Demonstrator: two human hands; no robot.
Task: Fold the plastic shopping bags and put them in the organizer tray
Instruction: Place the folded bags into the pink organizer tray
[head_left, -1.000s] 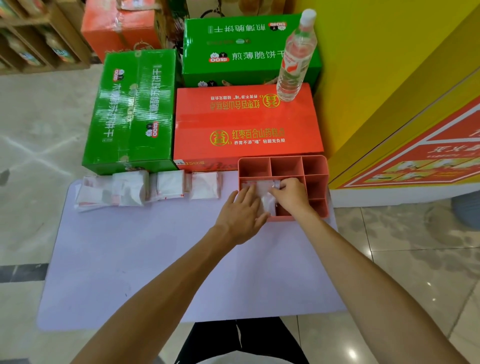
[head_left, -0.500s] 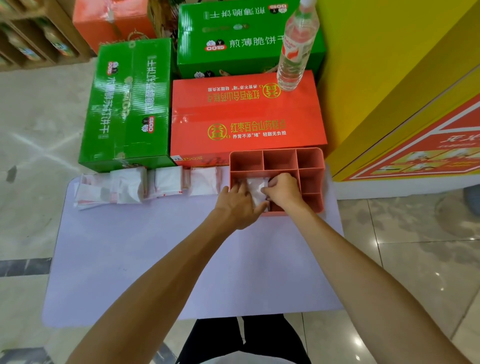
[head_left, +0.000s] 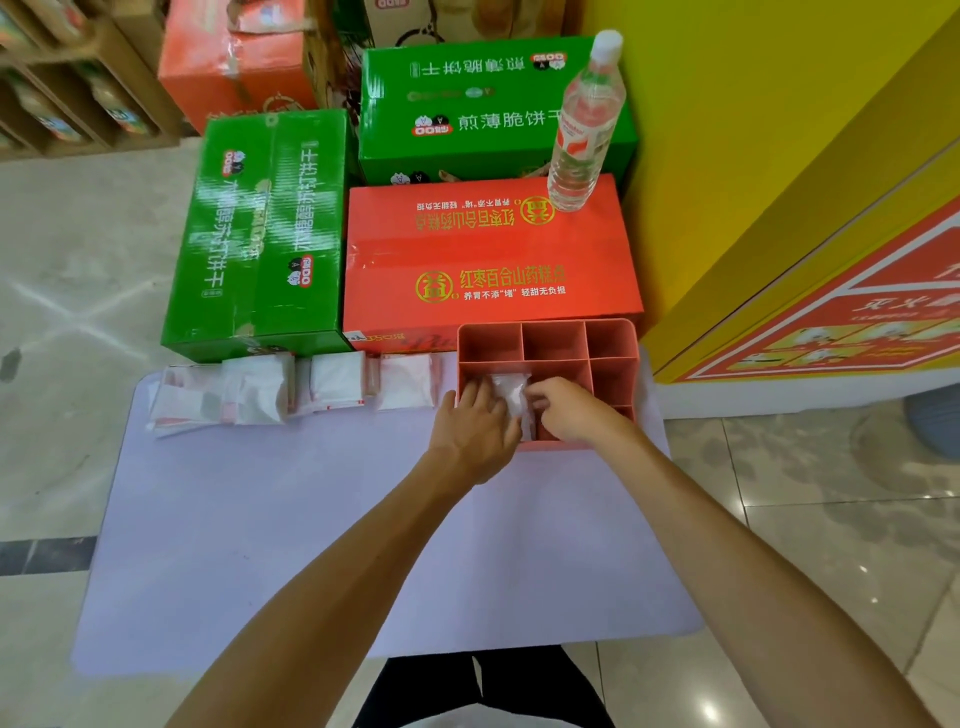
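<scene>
Hands meet over the pink tray at the table's far right corner, left hand and right hand both pinching a folded bag inside its front compartment.

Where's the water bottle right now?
In the head view the water bottle stands upright at the upper right, on the far right corner of the orange box, just left of the yellow wall.
</scene>
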